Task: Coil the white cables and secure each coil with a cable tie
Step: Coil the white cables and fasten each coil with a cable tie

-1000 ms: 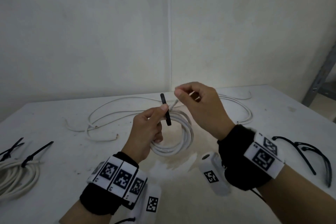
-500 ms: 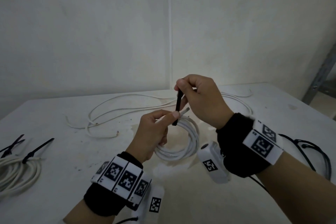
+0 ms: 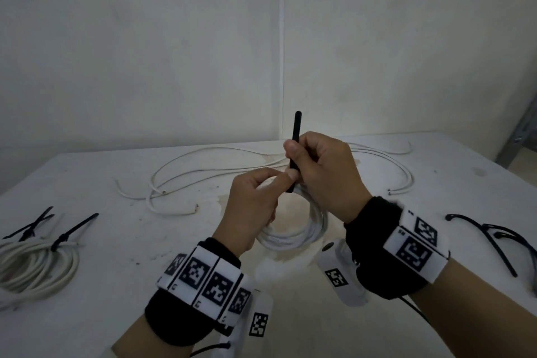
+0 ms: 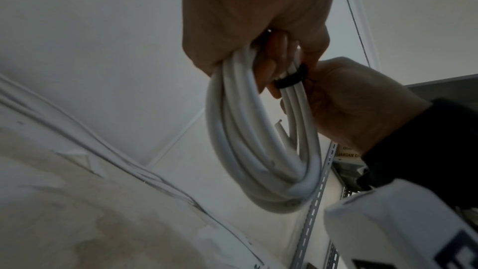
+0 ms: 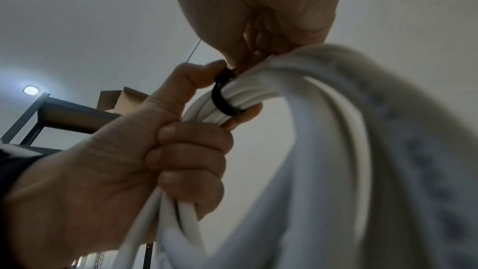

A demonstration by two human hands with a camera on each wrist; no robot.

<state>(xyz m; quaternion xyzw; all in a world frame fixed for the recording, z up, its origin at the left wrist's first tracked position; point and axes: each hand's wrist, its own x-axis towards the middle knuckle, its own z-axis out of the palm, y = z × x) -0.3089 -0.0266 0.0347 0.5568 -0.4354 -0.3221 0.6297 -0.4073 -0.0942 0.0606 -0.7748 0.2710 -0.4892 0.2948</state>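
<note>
A white cable coil hangs above the table, held at its top by my left hand, whose fingers curl round the strands. A black cable tie loops round the coil. My right hand pinches the tie's tail between thumb and fingers, and the tail stands upright above the fist. The left thumb presses at the tie's head. In the left wrist view the coil dangles below both hands.
Loose white cables lie across the back of the table. A tied coil with black ties lies at the left edge. Spare black cable ties lie at the right. A metal shelf stands beyond the table.
The right hand took hold of the tie's tail and pulled it upward, so more tail stands above the fist. The loop has closed round the coil. Both hands rose slightly.
</note>
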